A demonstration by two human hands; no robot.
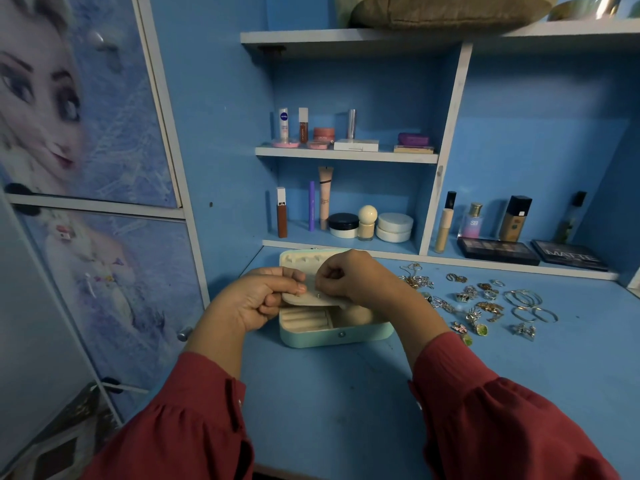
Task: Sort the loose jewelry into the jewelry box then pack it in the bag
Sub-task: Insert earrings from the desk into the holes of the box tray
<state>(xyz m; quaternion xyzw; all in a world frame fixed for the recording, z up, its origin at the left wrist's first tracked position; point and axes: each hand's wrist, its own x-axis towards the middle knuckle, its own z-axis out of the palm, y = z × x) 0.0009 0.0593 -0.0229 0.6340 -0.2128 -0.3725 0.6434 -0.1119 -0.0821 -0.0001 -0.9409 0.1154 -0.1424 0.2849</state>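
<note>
My two hands held the small pad over the open box.

The jewelry box [334, 336] sat on the blue desk [329, 410]. The beige pad [313, 297] lay long from side to side. My left hand [256, 299] gripped its left end. My right hand [343, 277] pinched at its top, maybe an earring, too small to tell. The loose jewelry [485, 303] waited nearer my right hand.

Both arms are reaching forward in red sleeves, wrists bare. The left hand [258, 297] is pinching with thumb and curled fingers; the right hand [349, 277] is curling its fingertips together, knuckles up.
</note>
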